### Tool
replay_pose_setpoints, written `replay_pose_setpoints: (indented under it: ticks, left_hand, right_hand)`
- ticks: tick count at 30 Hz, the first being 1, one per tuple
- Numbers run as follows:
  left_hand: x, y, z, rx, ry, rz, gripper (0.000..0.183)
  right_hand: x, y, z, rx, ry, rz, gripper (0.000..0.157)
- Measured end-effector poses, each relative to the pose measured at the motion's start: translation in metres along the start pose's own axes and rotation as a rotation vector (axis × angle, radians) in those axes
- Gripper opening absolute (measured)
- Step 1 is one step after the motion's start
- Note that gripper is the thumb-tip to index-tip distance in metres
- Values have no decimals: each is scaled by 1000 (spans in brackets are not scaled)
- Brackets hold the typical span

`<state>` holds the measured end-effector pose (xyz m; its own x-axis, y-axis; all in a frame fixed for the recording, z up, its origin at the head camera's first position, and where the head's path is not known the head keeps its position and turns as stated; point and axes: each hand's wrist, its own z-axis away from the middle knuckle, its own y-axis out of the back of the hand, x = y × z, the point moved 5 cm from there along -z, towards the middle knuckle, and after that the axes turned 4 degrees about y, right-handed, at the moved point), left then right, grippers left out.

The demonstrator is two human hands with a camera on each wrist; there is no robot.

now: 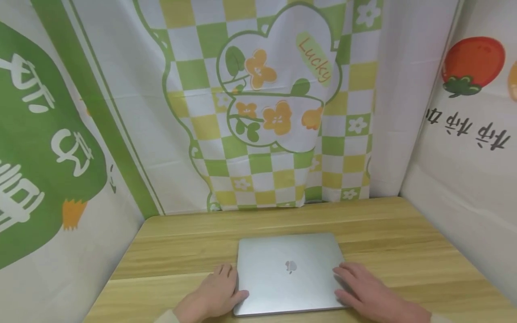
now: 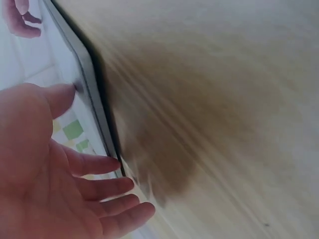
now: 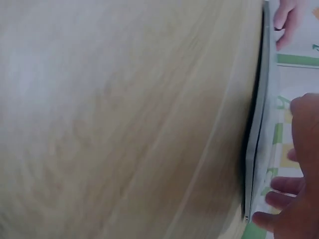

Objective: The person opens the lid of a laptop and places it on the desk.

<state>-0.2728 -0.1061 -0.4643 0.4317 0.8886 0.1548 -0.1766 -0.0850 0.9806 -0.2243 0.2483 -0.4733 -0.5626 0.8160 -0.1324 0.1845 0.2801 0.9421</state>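
Note:
A closed silver laptop [image 1: 289,280] with an apple logo on its lid lies flat on the wooden table. My left hand [image 1: 216,289] is at its left side, the thumb over the lid near the front left corner. In the left wrist view the left hand's fingers [image 2: 107,186] are nearly straight beside the laptop's edge [image 2: 92,87], the thumb tip right at that edge. On the opposite side, my right hand [image 1: 365,289] has its fingertips over the right edge. The right wrist view shows its fingers [image 3: 286,185] loosely spread by the laptop's side [image 3: 260,119].
The light wooden table [image 1: 181,251] extends around the laptop. A green and yellow checkered cloth [image 1: 258,179] hangs behind its far edge. Printed curtains [image 1: 456,179] enclose the left and right sides.

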Motion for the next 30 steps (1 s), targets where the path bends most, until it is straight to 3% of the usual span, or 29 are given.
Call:
replay_pose_setpoints:
  ticks: [3, 9, 14, 23, 30]
  left_hand:
    - [-4, -4, 3, -37, -15, 37, 85]
    - [-9, -10, 7, -148, -30, 58, 103]
    - [-12, -11, 9, -221, -71, 67, 113]
    - [-11, -7, 13, -175, -131, -28, 118]
    - [-13, -9, 12, -191, -127, -19, 117]
  right_hand:
    - [-1, -3, -2, 5, 45, 31, 55]
    - [-8, -11, -9, -10, 215, 133, 65]
    - [-12, -17, -16, -18, 326, 141, 69]
    - [-21, -28, -32, -94, 411, 128, 77]
    - [-31, -34, -36, -151, 431, 145, 75]
